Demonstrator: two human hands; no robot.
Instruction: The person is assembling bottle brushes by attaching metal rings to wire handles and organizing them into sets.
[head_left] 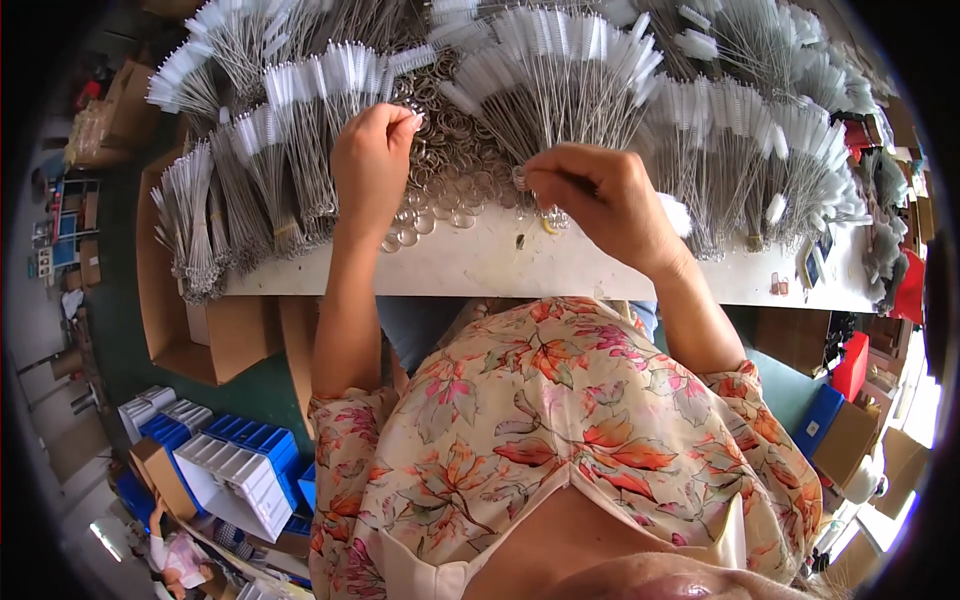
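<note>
Head view: my left hand (372,155) pinches 1 metal ring (418,118) far left; right hand (600,200) pinches another ring (520,178) by the brush bundle (560,75). Keep grips light.

The person wears a short-sleeved blouse (560,420), cream with orange, pink and green flowers and leaves. Below the blouse's neckline a plain cream trim shows, perhaps a collar. Both forearms are bare.

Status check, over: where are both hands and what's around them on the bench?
Left hand pinching in the metal ring pile. Right hand pinching a small ring at the pile's edge. Bundled wire brushes crowd the white table around both.
</note>
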